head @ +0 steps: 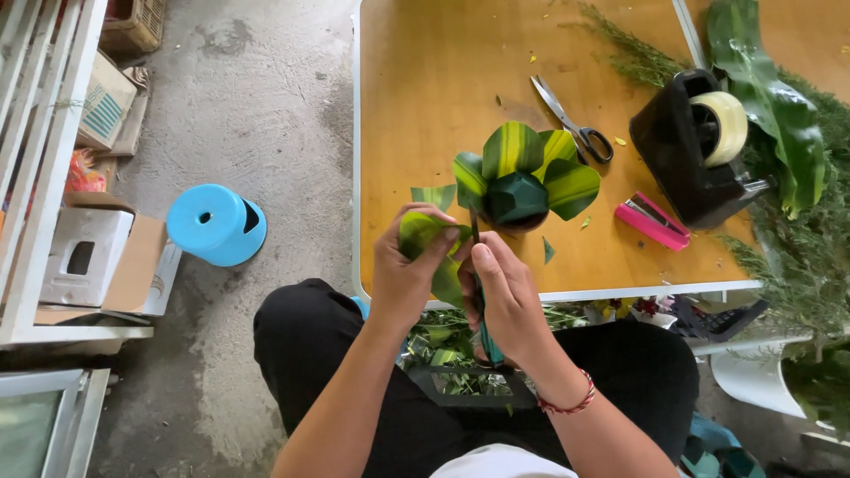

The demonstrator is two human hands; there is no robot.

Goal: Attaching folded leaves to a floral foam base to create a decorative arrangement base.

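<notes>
My left hand [405, 276] grips a green and yellow striped leaf [423, 239] at the near edge of the wooden table [443, 80]. Beside it, my right hand [506, 296] is closed around teal-handled scissors [485, 335], whose blades point up at the leaf. Just beyond my hands stands a small arrangement of folded striped leaves [524, 175] around a dark green centre. A cut leaf piece [433, 195] lies to its left.
Grey-handled scissors [571, 122], a black tape dispenser [695, 150] and a pink stapler [652, 223] lie on the table's right. Large leaves and fine greenery [779, 106] fill the right edge. A blue stool [215, 223] and cardboard boxes [97, 257] stand on the floor at left.
</notes>
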